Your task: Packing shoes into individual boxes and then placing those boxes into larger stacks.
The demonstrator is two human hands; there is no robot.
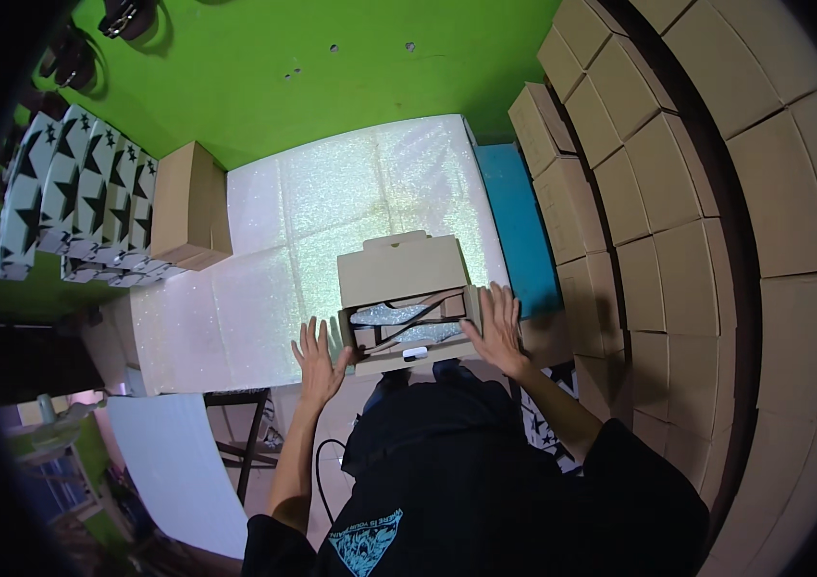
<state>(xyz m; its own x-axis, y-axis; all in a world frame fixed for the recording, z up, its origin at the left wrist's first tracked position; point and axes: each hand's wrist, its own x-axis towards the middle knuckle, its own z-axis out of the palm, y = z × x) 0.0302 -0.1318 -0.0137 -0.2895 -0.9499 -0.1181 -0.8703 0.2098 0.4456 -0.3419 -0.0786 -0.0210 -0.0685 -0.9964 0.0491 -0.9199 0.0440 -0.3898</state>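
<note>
An open brown cardboard shoebox [399, 272] rests at the table's front edge, its lid flap raised on the far side. Inside lie two glittery silver shoes [391, 314], with dark straps crossing over them. A small white label or tab [415, 353] shows on the box's near wall. My left hand [317, 363] is open beside the box's left wall, fingers spread and thumb close to the cardboard. At the right wall, my right hand [496, 333] is also open with its fingers apart, its thumb at the box's edge. Neither hand holds anything.
A shiny whitish cloth covers the table [255, 221]. A plain brown carton [189, 207] stands at the back left, next to stacked white boxes with black stars [82, 192]. Brown boxes [658, 183] are stacked high along the right. Dark shoes [125, 17] hang on the green wall.
</note>
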